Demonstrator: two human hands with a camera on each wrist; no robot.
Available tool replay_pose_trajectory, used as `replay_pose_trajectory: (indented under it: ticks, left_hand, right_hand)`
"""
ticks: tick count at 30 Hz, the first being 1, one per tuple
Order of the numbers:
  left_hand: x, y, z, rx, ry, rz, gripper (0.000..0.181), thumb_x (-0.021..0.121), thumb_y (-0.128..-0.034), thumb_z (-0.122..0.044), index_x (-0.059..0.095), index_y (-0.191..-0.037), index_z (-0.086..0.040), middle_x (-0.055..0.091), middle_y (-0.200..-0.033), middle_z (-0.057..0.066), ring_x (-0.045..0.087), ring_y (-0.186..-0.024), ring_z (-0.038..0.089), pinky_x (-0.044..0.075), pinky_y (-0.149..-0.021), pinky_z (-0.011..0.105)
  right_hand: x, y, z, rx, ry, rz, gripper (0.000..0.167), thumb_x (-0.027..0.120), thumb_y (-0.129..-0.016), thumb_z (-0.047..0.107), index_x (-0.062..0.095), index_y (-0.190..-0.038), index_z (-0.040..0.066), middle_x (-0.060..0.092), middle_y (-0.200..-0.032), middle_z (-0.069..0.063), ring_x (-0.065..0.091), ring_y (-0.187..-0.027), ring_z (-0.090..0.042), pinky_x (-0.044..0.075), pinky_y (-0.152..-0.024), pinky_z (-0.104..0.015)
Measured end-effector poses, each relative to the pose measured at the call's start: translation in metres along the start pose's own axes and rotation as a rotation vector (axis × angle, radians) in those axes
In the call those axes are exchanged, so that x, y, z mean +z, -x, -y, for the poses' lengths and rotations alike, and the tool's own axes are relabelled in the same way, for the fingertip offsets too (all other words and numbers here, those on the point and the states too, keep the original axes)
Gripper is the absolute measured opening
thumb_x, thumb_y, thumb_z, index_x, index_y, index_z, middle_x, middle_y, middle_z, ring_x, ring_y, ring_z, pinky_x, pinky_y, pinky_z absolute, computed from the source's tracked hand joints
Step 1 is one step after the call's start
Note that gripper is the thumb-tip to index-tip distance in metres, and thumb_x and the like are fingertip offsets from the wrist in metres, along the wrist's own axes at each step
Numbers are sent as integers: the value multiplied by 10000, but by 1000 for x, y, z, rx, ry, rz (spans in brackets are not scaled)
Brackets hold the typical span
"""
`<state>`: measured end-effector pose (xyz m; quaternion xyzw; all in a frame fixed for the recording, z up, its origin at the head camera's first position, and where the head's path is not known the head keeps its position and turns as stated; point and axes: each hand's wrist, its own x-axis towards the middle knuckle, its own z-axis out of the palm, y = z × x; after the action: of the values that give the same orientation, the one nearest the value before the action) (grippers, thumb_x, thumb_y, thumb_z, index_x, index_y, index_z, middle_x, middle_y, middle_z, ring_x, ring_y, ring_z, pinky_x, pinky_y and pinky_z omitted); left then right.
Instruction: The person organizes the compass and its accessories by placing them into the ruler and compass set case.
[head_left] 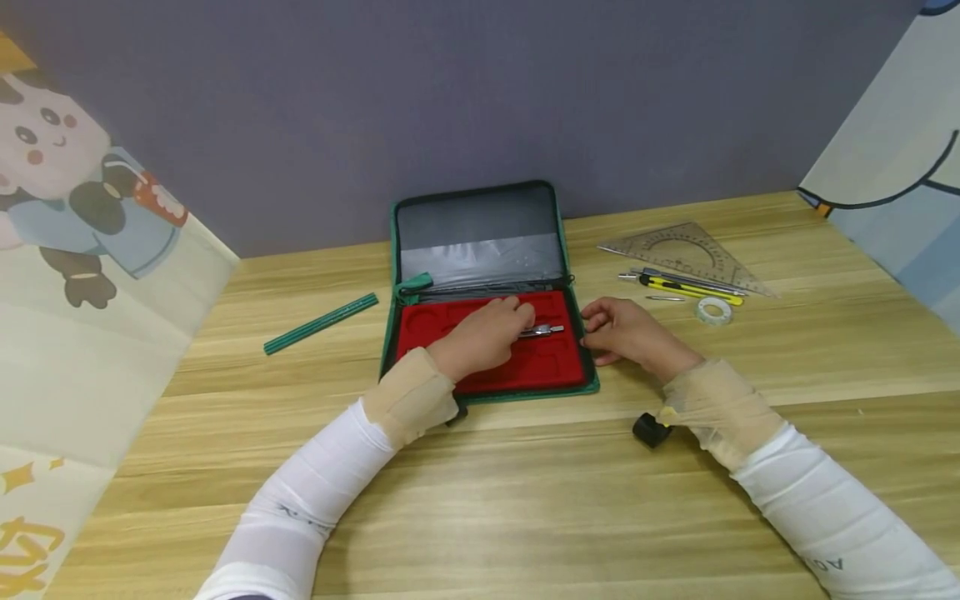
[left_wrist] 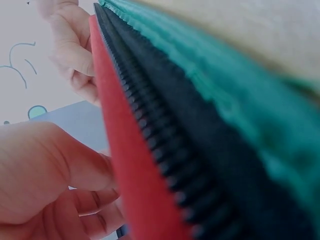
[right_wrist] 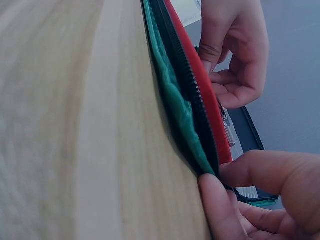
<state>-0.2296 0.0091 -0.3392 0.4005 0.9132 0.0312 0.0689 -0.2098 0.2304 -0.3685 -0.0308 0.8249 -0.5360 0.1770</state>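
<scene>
A green zip case (head_left: 476, 215) lies unfolded on the table, a red moulded tray (head_left: 558, 367) filling its near half. Over the tray is my left hand (head_left: 483, 337), fingers curled about a silver metal compass (head_left: 546, 331). One end of the compass sticks out to the right of the hand; the hand covers the rest. At the case's right side, my right hand (head_left: 630, 333) pinches the edge between thumb and forefinger. The right wrist view shows this thumb (right_wrist: 217, 205) against the green border, near a corner.
A green scale ruler (head_left: 321, 323) lies left of the case. To the right are a clear set square (head_left: 678, 250), a yellow cutter (head_left: 690, 289), a slim metal piece (head_left: 664, 298) and a tape roll (head_left: 713, 312). A dark wall panel (head_left: 480, 100) stands behind.
</scene>
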Motion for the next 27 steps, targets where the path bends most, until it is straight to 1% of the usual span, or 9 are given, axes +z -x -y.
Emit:
replay_pose_trajectory:
  ticks: [6,13,20,27]
  left_hand:
    - [1,-1,0,-2,-1,-6,229,569,-861,49,551,-1058,-66,576,-1001,86,543,-935,207,467,-811,280]
    - [0,0,-1,-21,25,31,217,547,-875,49,570,-1064,-55,589,-1003,93,555,-920,208,478,-803,278]
    - [0,-1,-2,-36,5,12,194,546,-890,29,588,-1058,-60,615,-993,90,562,-926,209,487,-802,287]
    - [1,-2,-3,-38,-35,12,170,540,-889,35,594,-1026,-51,630,-975,92,567,-947,228,481,-806,299]
  right_hand:
    - [-1,0,0,-3,7,2,484,590,-859,-14,387,-1285,-120,446,-1037,-167,567,-736,-110,563,-605,-284]
    - [0,0,-1,-6,-2,6,491,595,-862,-12,383,-1291,-119,448,-1021,-148,568,-733,-97,561,-597,-274]
    - [0,0,-1,-10,-6,7,490,592,-861,-19,382,-1292,-121,449,-1011,-141,568,-728,-94,561,-594,-273]
    - [-1,1,-1,-16,-7,12,481,587,-864,-22,382,-1287,-124,446,-1012,-146,567,-723,-94,559,-593,-269]
